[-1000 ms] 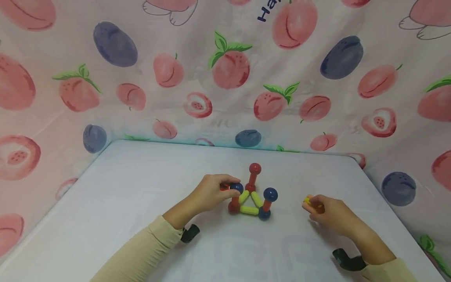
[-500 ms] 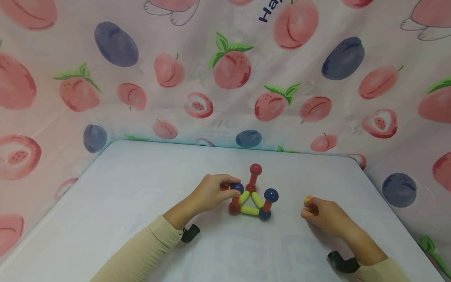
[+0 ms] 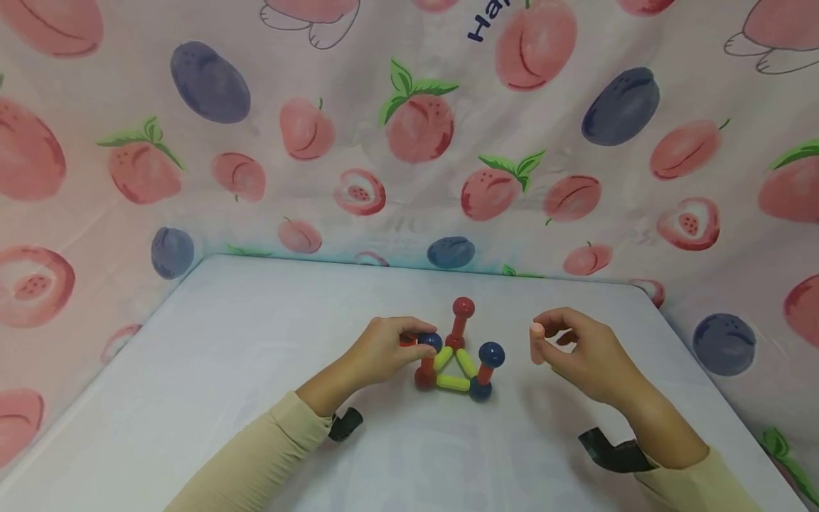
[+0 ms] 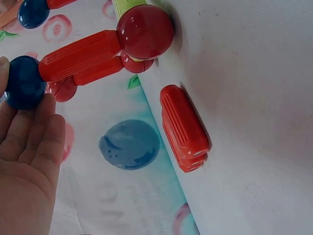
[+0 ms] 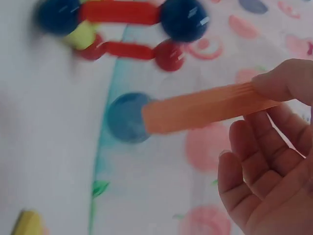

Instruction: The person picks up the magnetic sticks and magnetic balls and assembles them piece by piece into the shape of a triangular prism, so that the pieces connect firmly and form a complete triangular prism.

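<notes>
My left hand (image 3: 382,350) pinches a blue ball (image 4: 27,82) between thumb and fingertips. That ball tops an upright red rod (image 4: 80,55) on a dark red ball (image 4: 145,32). The rod is part of a standing frame whose base is a triangle of yellow-green rods (image 3: 453,382). Its other two uprights carry a red ball (image 3: 463,307) and a second blue ball (image 3: 491,354). To the right of the frame, my right hand (image 3: 591,352) holds an orange rod (image 5: 205,108) by one end, raised off the table and apart from the frame.
Red rods (image 4: 183,128) lie side by side on the white table (image 3: 256,299) near my left hand. A yellow rod (image 5: 28,224) shows partly at the lower left of the right wrist view. Behind the table hangs a fruit-print cloth (image 3: 358,128).
My right hand has risen from the table and moved left towards the frame, bringing the orange rod up with it. My left hand has stayed on the blue ball.
</notes>
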{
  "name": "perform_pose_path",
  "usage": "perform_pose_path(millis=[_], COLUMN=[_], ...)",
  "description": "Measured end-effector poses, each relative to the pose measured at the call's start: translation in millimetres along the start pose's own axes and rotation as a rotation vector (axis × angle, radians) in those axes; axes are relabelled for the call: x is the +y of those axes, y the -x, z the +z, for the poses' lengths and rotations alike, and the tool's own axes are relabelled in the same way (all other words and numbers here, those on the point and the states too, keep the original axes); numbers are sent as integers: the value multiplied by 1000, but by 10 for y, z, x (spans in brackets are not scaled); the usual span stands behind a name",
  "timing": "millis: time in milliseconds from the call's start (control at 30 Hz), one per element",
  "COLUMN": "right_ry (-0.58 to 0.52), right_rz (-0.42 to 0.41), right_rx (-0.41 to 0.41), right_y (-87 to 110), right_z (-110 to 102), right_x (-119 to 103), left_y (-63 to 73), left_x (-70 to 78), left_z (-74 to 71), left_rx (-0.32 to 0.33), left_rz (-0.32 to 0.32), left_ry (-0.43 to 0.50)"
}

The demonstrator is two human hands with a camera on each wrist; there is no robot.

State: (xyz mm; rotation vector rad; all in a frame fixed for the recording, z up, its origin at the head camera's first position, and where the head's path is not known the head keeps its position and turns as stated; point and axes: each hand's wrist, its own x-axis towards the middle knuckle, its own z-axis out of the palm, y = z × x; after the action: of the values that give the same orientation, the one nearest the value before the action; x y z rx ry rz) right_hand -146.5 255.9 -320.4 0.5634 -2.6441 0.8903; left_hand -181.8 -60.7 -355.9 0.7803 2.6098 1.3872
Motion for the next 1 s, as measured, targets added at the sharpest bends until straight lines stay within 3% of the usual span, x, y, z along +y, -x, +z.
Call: perform_pose_path(millis=[367,633,1000], right_ry=[-193,-166,-164], right_rz=[-56,-172,-69], right_rx=[-47,-66,-221], right_y=[-312,-384,-383], right_z=[35,283,554], right_x=[-505,-575,-487], left_y=[-1,-8,-4], left_x=[-4,11,31], left_z=[-13,6,-2], left_rx=[2,10,17], left_rz=[2,1,17], left_ry=[-2,-16,-38])
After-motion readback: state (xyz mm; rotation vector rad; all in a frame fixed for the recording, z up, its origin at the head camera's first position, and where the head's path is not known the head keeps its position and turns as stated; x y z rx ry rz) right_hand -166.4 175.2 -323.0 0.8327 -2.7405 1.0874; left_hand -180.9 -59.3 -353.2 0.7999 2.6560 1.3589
